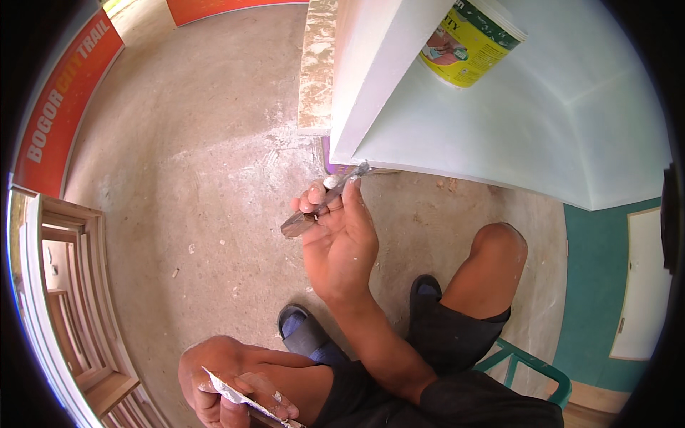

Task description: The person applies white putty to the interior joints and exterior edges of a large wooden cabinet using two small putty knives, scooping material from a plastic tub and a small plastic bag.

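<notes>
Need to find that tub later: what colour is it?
Mostly yellow tub with a green band and white rim; head view.

Around us we see a dusty concrete floor (207, 178), a yellow-and-green plastic tub (471, 39) standing on a pale white panel (542, 121), stacked wooden frames (78, 314) at the left, a red banner (61, 107) beyond them, and (low at right) a green chair (531, 364).

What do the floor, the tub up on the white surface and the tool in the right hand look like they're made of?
The floor looks like bare concrete: grey, matt, with white smears. The tub seems plastic, with a white rim and a glossy yellow-green label. The putty knife in the right hand appears to have a wooden handle and a thin metal blade, though white filler covers much of it.
</notes>
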The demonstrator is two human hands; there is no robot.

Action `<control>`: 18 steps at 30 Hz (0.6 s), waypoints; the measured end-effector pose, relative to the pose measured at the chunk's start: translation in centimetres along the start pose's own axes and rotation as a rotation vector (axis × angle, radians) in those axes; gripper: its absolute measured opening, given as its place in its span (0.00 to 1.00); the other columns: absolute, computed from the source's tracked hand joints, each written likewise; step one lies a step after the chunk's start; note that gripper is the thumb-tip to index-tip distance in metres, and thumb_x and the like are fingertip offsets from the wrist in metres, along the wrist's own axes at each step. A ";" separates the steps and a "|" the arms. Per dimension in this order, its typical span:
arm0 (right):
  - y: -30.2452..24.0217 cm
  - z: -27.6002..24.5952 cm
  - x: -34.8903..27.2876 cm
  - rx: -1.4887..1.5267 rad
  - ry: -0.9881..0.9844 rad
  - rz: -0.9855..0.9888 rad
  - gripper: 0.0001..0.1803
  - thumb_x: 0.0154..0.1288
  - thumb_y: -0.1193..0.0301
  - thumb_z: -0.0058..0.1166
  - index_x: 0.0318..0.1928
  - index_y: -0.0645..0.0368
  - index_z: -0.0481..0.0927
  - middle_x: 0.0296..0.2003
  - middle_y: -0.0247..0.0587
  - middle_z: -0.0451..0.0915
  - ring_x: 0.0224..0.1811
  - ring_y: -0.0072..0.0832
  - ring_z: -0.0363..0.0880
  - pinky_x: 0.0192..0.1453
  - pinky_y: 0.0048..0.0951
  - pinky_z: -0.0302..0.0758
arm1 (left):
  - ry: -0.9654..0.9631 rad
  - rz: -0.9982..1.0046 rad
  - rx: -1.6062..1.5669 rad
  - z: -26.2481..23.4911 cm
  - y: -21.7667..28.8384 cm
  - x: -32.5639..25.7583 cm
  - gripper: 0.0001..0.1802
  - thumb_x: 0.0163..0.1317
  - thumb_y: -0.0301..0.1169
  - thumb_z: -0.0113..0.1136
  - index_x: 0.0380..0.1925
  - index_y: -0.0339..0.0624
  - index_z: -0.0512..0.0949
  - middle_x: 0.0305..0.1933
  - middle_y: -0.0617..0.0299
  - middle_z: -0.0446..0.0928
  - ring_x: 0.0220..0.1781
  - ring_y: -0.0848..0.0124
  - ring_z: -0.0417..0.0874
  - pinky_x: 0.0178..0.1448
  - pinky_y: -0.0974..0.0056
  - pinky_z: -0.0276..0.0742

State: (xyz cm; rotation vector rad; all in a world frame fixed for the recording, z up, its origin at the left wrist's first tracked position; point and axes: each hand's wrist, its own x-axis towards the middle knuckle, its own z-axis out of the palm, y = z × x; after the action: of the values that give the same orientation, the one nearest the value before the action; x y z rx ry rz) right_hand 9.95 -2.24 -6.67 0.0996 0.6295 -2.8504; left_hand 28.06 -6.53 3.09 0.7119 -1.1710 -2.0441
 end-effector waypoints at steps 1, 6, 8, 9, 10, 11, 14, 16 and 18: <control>0.1 0.2 0.1 0.018 0.006 0.014 0.17 0.83 0.58 0.38 0.43 0.55 0.75 0.36 0.38 0.75 0.41 0.30 0.70 0.60 0.41 0.69 | 0.009 -0.005 -0.001 0.0 0.0 0.0 0.11 0.68 0.24 0.44 0.44 0.24 0.66 0.21 0.45 0.77 0.15 0.67 0.78 0.17 0.70 0.79; 1.1 0.8 0.2 0.015 0.003 0.033 0.18 0.83 0.58 0.37 0.43 0.57 0.75 0.36 0.39 0.76 0.41 0.30 0.71 0.59 0.40 0.70 | 0.124 -0.053 0.018 0.8 0.5 -0.4 0.12 0.68 0.25 0.44 0.44 0.24 0.67 0.21 0.45 0.77 0.14 0.67 0.78 0.17 0.70 0.79; 2.1 0.9 0.4 0.036 -0.006 0.041 0.17 0.83 0.58 0.38 0.44 0.57 0.75 0.37 0.40 0.76 0.41 0.30 0.73 0.59 0.40 0.70 | 0.164 0.020 -0.083 1.0 -0.4 -0.4 0.12 0.68 0.26 0.45 0.45 0.24 0.67 0.21 0.45 0.78 0.14 0.66 0.78 0.17 0.70 0.79; 2.6 1.1 0.4 0.048 -0.005 0.058 0.17 0.83 0.58 0.37 0.44 0.57 0.75 0.36 0.39 0.76 0.41 0.30 0.72 0.59 0.40 0.70 | 0.184 0.056 -0.134 1.1 -0.7 -0.4 0.13 0.68 0.26 0.45 0.45 0.24 0.67 0.22 0.44 0.78 0.14 0.66 0.78 0.17 0.70 0.79; 3.1 1.3 0.3 0.060 -0.004 0.075 0.17 0.83 0.58 0.37 0.44 0.57 0.74 0.36 0.39 0.76 0.41 0.29 0.72 0.59 0.40 0.70 | 0.147 0.024 -0.067 0.9 -0.4 -0.3 0.13 0.68 0.26 0.45 0.45 0.23 0.67 0.22 0.44 0.78 0.14 0.66 0.78 0.17 0.69 0.79; 3.5 1.4 0.2 0.072 -0.002 0.093 0.17 0.83 0.58 0.37 0.45 0.57 0.74 0.36 0.39 0.76 0.41 0.29 0.72 0.60 0.40 0.70 | 0.111 -0.008 0.000 0.6 0.2 -0.2 0.14 0.67 0.26 0.45 0.46 0.23 0.67 0.22 0.44 0.78 0.15 0.65 0.78 0.17 0.69 0.78; 4.6 1.1 -0.3 0.072 -0.037 0.201 0.17 0.83 0.58 0.37 0.46 0.57 0.74 0.36 0.39 0.76 0.41 0.28 0.72 0.58 0.39 0.70 | 0.081 0.014 0.089 0.6 0.2 0.0 0.13 0.63 0.27 0.46 0.40 0.23 0.69 0.20 0.45 0.76 0.15 0.64 0.77 0.18 0.68 0.75; 5.2 0.6 -0.7 0.057 -0.057 0.229 0.17 0.83 0.58 0.38 0.45 0.57 0.74 0.36 0.38 0.77 0.41 0.28 0.73 0.57 0.38 0.69 | 0.086 0.070 0.108 1.0 -0.2 0.4 0.13 0.60 0.28 0.48 0.34 0.24 0.70 0.18 0.46 0.74 0.15 0.63 0.76 0.19 0.68 0.71; 5.4 -0.1 -1.2 0.018 -0.001 0.247 0.17 0.83 0.58 0.38 0.44 0.57 0.75 0.36 0.39 0.78 0.40 0.28 0.73 0.56 0.38 0.70 | 0.095 0.126 0.128 1.1 -0.5 0.6 0.13 0.56 0.29 0.49 0.28 0.24 0.72 0.16 0.48 0.72 0.15 0.63 0.75 0.20 0.67 0.68</control>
State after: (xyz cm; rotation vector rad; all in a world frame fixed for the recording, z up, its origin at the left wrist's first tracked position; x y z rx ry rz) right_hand 12.37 -6.77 -8.85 0.1672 0.5501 -2.6180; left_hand 26.74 -6.19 3.11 0.7682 -1.2672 -1.8247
